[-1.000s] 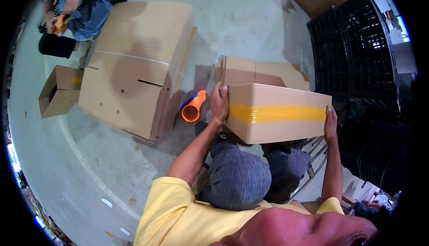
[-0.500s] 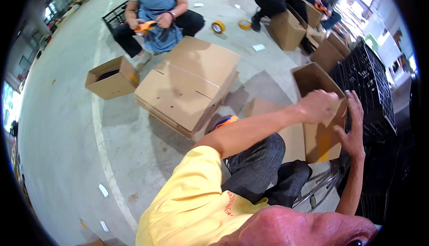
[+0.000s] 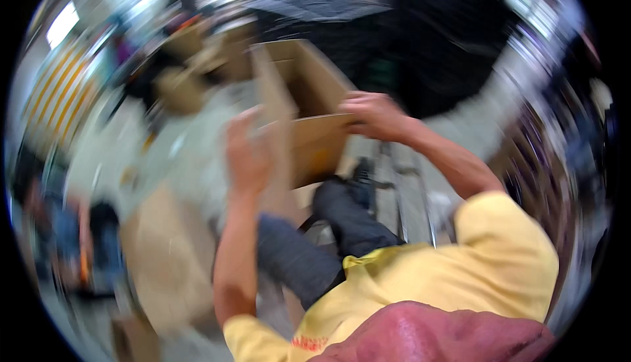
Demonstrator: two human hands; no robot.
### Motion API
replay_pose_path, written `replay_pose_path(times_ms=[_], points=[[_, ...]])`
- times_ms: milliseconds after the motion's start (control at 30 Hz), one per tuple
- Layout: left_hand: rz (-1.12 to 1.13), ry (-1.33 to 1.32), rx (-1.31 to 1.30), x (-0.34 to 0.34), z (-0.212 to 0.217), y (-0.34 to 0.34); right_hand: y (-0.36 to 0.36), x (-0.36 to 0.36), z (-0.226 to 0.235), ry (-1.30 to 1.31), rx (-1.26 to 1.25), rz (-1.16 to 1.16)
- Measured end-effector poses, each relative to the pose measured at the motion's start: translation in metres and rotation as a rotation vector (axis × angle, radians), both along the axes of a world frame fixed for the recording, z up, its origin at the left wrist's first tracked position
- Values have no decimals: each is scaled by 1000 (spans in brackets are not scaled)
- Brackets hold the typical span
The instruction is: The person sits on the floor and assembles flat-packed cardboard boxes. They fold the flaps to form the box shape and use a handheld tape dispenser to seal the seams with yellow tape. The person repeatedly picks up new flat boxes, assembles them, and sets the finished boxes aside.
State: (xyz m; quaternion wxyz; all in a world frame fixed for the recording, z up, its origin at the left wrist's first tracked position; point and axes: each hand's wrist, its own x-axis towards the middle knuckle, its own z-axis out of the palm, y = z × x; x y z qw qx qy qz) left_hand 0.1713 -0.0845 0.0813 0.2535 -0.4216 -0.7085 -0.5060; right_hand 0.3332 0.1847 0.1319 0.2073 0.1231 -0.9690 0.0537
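Observation:
A tall open-topped cardboard box (image 3: 322, 135) stands in front of me, with a blurred orange tape patch on its near side. My right hand (image 3: 378, 115) is closed on the upper edge of the box at its right corner. Beside the box's left wall is my left hand (image 3: 248, 155), raised and smeared by motion. Its fingers look stretched out and apart, holding nothing. Whether it touches the wall I cannot tell. The box's bottom inside is in shadow.
A stack of flattened cardboard (image 3: 167, 257) lies to my left. Beyond it a person (image 3: 69, 237) in blue shows blurred. More cardboard boxes (image 3: 181, 89) stand far left, and black crates (image 3: 315, 10) behind my box. Metal bars (image 3: 402, 194) lie near my legs.
The view has swung to the right, bringing the box to the middle. My left hand has moved from above the box to its left side. My right hand now grips the edge.

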Motion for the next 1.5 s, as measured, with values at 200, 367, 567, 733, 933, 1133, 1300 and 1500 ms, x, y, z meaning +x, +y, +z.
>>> replay_pose_path(times_ms=[200,367,567,733,933,1133,1300,1500], points=[[-169,-128,-338,17,9,2,20,161,21,353,-6,-260],[-322,-268,-584,32,20,25,56,251,37,536,-29,-518],[-465,-394,-911,19,20,72,44,180,9,50,-28,-349],[-235,-242,-1207,-32,-26,43,-3,46,-74,-272,-37,-99],[-93,-583,-1185,-11,-43,24,-57,-32,-92,-298,8,320],[376,-386,-423,-18,-31,-40,-129,-119,-158,-331,106,588],[170,-534,-460,11,-9,-32,-151,-189,-266,-516,86,694],[238,-417,-666,24,7,-52,-201,-257,-330,-197,190,857]])
